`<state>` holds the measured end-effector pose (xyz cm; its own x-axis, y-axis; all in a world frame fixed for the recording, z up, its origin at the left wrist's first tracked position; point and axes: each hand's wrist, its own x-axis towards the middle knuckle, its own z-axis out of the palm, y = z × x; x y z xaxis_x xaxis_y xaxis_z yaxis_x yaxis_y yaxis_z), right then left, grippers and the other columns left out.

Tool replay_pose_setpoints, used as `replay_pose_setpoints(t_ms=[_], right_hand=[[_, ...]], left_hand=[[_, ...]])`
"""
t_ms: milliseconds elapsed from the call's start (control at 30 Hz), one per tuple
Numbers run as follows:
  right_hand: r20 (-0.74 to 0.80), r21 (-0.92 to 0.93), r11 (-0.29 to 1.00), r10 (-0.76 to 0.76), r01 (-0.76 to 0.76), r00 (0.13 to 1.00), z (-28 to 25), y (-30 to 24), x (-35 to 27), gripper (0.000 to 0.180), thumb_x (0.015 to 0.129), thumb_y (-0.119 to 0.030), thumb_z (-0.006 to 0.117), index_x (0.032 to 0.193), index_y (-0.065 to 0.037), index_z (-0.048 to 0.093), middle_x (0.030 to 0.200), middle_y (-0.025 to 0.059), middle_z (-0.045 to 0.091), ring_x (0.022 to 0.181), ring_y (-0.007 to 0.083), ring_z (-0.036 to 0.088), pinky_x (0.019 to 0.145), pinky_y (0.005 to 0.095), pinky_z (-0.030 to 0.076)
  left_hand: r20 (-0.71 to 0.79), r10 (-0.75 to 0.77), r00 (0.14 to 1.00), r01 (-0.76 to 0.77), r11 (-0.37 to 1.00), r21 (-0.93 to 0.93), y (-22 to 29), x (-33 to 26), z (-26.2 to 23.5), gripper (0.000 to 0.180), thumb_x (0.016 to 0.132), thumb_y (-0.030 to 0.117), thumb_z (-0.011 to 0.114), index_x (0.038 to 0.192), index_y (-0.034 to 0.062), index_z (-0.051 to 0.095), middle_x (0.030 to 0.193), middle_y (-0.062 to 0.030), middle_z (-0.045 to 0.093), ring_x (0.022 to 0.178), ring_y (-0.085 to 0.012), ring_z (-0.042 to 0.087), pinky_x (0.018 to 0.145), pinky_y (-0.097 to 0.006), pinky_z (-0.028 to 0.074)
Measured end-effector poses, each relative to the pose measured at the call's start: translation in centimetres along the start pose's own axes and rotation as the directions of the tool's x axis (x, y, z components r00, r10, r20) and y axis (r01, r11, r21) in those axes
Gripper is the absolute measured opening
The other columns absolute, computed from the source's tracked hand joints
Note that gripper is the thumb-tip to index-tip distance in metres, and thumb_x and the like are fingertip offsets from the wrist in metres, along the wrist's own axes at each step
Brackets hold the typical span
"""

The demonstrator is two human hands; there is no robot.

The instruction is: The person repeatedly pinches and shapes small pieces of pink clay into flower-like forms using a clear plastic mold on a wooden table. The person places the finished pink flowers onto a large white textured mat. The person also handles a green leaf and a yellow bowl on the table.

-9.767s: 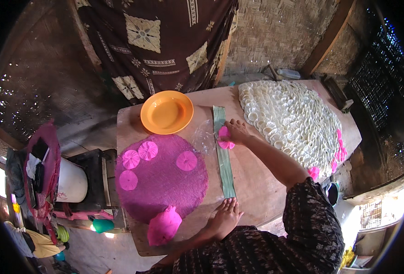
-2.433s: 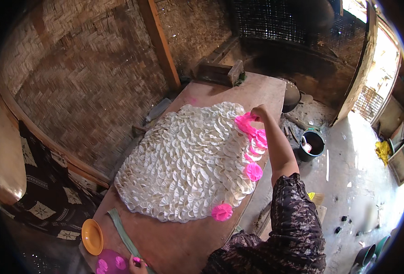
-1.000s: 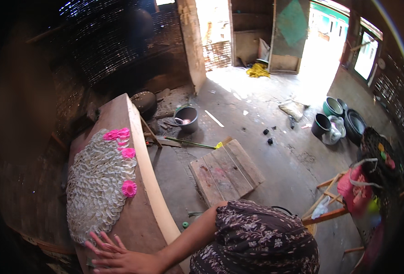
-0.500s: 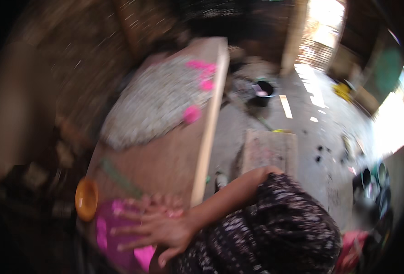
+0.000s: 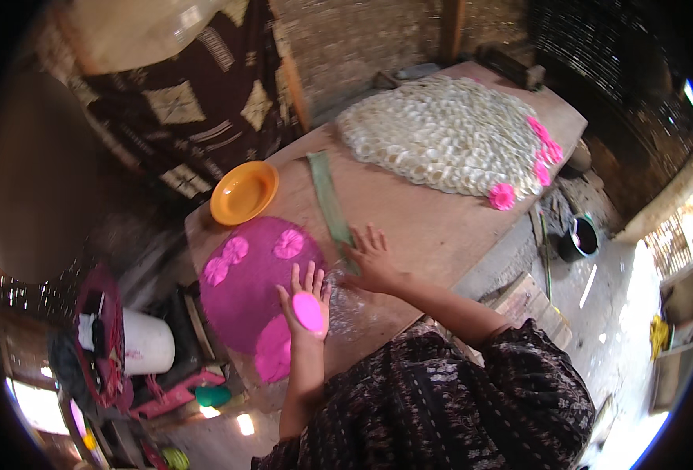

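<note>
My left hand (image 5: 320,307) is palm up with its fingers stretched, carrying a smooth, flat pink oval piece, possibly dough (image 5: 308,312), on the palm. It is just above the right edge of a round purple board or mat (image 5: 264,301). Ruffled pink flower-shaped pieces (image 5: 289,244) sit on that round, and a larger pink mass (image 5: 274,350) lies at its near edge. To the right, my right hand (image 5: 374,261) reaches over the wooden table (image 5: 432,243), fingers spread and nothing held. Its fingertips are by a green strip (image 5: 329,200), apparently leaf or cloth.
A broad bed of overlapping pale discs (image 5: 440,133) covers the table's far part, with pink flower pieces (image 5: 502,196) along its right edge. An orange bowl (image 5: 244,193) stands at the left edge. On the floor are a white bucket (image 5: 147,341) and a dark bucket (image 5: 579,239).
The view has swung left and steadied. The hand spread over the purple round has moved off it. The palm-up left hand with the pink oval now shows plainly.
</note>
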<state>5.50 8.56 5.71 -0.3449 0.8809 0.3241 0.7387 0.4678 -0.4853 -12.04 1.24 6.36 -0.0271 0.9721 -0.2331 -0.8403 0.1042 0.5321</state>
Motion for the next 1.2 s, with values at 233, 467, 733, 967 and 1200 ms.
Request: replay_pose_setpoints(t_ms=[233, 467, 733, 967, 1200], right_hand=[[0.321, 0.584, 0.755, 0.123, -0.298, 0.939, -6.7, -1.0, 2.0, 0.02, 0.088, -0.025, 0.069, 0.095, -0.007, 0.066, 0.097, 0.0036, 0.064, 0.08, 0.0152, 0.06, 0.068, 0.0317, 0.049], [0.526, 0.846, 0.074, 0.044, -0.528, 0.849, -9.0, -2.9, 2.1, 0.048, 0.086, -0.021, 0.073, 0.125, 0.003, 0.057, 0.099, 0.0094, 0.065, 0.079, 0.0178, 0.064, 0.068, 0.0283, 0.053], [0.418, 0.556, 0.773, 0.059, -0.306, 0.907, -5.3, -4.4, -0.3, 0.062, 0.074, -0.035, 0.083, 0.118, 0.002, 0.059, 0.099, 0.0157, 0.067, 0.095, 0.0232, 0.064, 0.084, 0.0358, 0.051], [0.465, 0.519, 0.766, 0.12, -0.38, 0.877, -6.1, 2.0, 7.6, 0.041, 0.078, -0.035, 0.078, 0.099, -0.001, 0.068, 0.081, 0.0077, 0.069, 0.072, 0.0129, 0.062, 0.068, 0.0286, 0.048], [0.417, 0.013, 0.996, 0.07, -0.083, 0.906, 2.0, 7.3, 7.2, 0.064, 0.071, -0.057, 0.073, 0.109, -0.006, 0.066, 0.1, 0.0151, 0.067, 0.096, 0.0342, 0.063, 0.085, 0.0463, 0.047]], left_hand=[[-0.071, -0.032, 0.997, 0.009, 0.95, -0.312, 0.5, 3.2, -1.9, 0.07, 0.096, 0.062, 0.028, 0.153, 0.0218, 0.018, 0.157, -0.0052, 0.024, 0.144, -0.0281, 0.021, 0.116, -0.051, 0.015], [0.319, -0.148, 0.936, 0.255, 0.91, -0.327, -4.7, 5.6, -1.3, 0.06, 0.099, 0.052, 0.037, 0.15, 0.0222, 0.026, 0.152, -0.0125, 0.032, 0.136, -0.0297, 0.037, 0.111, -0.05, 0.03], [0.021, -0.168, 0.986, 0.168, 0.954, -0.25, -4.7, 4.1, -0.1, 0.063, 0.096, 0.047, 0.054, 0.147, 0.0176, 0.03, 0.143, -0.0097, 0.04, 0.12, -0.0277, 0.051, 0.1, -0.047, 0.045], [0.292, -0.041, 0.956, -0.19, 0.672, 0.716, -5.5, 4.4, 0.1, 0.055, 0.093, 0.032, 0.061, 0.138, 0.0037, 0.042, 0.126, -0.0174, 0.057, 0.115, -0.03, 0.056, 0.099, -0.047, 0.044], [0.477, -0.152, 0.866, -0.468, -0.582, 0.665, -6.8, 0.9, 1.6, 0.057, 0.095, 0.036, 0.051, 0.131, -0.0079, 0.049, 0.138, -0.023, 0.049, 0.128, -0.0344, 0.045, 0.112, -0.043, 0.029]])
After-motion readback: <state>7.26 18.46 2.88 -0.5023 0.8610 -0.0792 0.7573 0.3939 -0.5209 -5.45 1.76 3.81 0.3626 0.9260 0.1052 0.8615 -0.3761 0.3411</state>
